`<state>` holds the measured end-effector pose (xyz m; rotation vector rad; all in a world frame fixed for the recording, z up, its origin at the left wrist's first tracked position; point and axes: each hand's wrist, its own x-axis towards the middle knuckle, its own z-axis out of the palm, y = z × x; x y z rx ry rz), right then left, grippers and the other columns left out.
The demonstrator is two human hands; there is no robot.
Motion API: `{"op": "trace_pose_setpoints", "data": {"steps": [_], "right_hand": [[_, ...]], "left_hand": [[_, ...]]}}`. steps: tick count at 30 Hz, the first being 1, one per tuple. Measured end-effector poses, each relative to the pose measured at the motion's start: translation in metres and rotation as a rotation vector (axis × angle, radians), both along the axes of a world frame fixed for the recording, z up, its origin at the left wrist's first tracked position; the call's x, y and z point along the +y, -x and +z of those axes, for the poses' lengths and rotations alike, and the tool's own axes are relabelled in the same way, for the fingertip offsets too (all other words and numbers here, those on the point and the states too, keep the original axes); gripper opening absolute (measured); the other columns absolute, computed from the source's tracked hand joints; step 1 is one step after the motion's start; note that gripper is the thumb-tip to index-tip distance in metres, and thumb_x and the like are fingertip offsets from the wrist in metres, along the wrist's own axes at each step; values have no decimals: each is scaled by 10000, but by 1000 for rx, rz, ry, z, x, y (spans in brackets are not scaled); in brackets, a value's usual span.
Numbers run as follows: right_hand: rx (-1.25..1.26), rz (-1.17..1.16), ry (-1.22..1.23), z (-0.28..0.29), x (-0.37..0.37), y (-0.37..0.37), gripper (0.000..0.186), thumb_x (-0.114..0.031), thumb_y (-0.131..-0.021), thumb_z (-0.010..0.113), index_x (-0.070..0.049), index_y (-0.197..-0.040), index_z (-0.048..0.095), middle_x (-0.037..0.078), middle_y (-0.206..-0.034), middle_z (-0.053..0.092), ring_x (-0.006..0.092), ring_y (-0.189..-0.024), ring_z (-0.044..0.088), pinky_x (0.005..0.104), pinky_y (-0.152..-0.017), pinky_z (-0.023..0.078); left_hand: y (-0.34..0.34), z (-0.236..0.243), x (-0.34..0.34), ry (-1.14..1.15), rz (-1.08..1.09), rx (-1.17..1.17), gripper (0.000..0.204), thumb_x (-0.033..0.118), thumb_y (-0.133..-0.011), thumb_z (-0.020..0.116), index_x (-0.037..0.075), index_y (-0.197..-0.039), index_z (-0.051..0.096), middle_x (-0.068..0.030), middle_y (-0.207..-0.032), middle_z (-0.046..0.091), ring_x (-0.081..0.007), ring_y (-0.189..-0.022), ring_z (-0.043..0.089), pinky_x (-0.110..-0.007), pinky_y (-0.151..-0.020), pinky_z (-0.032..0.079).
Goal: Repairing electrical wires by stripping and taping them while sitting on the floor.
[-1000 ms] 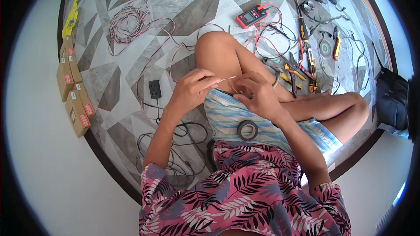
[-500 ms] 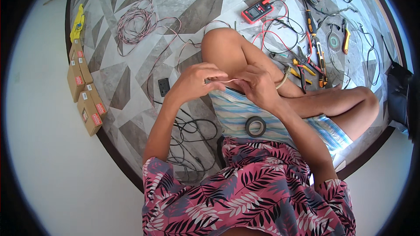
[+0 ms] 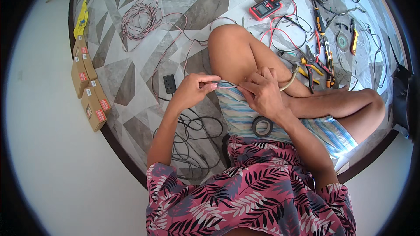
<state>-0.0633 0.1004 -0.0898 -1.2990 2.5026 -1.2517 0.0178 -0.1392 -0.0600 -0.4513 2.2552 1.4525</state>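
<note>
Between my two hands, above my lap, stretches a short length of thin wire (image 3: 226,85), pale pink with a dark strand beside it. My left hand (image 3: 195,89) pinches its left end between thumb and fingers. At the other end, my right hand (image 3: 262,91) grips it with thumb and forefinger, the remaining fingers curled. A roll of dark tape (image 3: 262,126) rests on my striped shorts, just below my right hand. The loose coil of pink-and-black wire (image 3: 139,22) lies on the floor ahead to the left, a strand running toward my knee.
A black socket block (image 3: 169,84) and tangled black cable (image 3: 189,137) lie left of me. A red multimeter (image 3: 266,8) is ahead; pliers (image 3: 309,63), a utility knife (image 3: 354,39) and other tools spread to the right. Cardboard boxes (image 3: 93,110) line the left wall.
The wire between my hands is now held straighter, with a dark strand showing. My right fingers have shifted their pinch, and the whole view has moved slightly.
</note>
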Motion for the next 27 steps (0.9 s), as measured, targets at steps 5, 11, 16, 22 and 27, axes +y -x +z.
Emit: {"op": "trace_pose_setpoints", "data": {"steps": [5,11,16,22,27], "right_hand": [[7,-47,-3,-7,1,-3,114,-128,-738,791,-96,-845,767,1,-824,611,217,-888,530,398,-795,375],[-40,-68,20,-11,2,-1,114,-114,-739,789,-93,-850,770,4,-827,616,217,-873,538,400,-807,382],[-153,-67,20,-12,3,-2,127,-110,-743,790,-86,-868,776,29,-821,616,232,-856,561,393,-785,415],[-266,9,76,-13,6,6,137,-43,-743,773,-54,-879,769,68,-841,610,265,-793,594,395,-717,485],[-334,-18,116,-13,10,8,120,-12,-764,757,-30,-882,755,85,-895,606,269,-796,638,385,-699,520]], "left_hand": [[-11,-14,1,148,-73,13,149,85,-989,595,-24,-1063,663,-57,-874,682,-110,-754,616,-270,-710,494],[-19,-25,1,-124,-9,119,146,103,-1027,531,-24,-1048,600,-90,-893,696,-141,-784,673,-288,-742,529],[-18,-17,5,-93,-9,165,142,98,-1006,575,-22,-1038,645,-88,-891,708,-133,-766,671,-285,-730,533],[-23,-28,5,30,-47,182,160,126,-984,635,-24,-1036,652,-80,-866,714,-121,-800,677,-273,-770,538],[-31,-37,8,-235,176,248,167,137,-999,622,-27,-1024,627,-100,-981,714,-133,-887,688,-291,-834,544]]}}
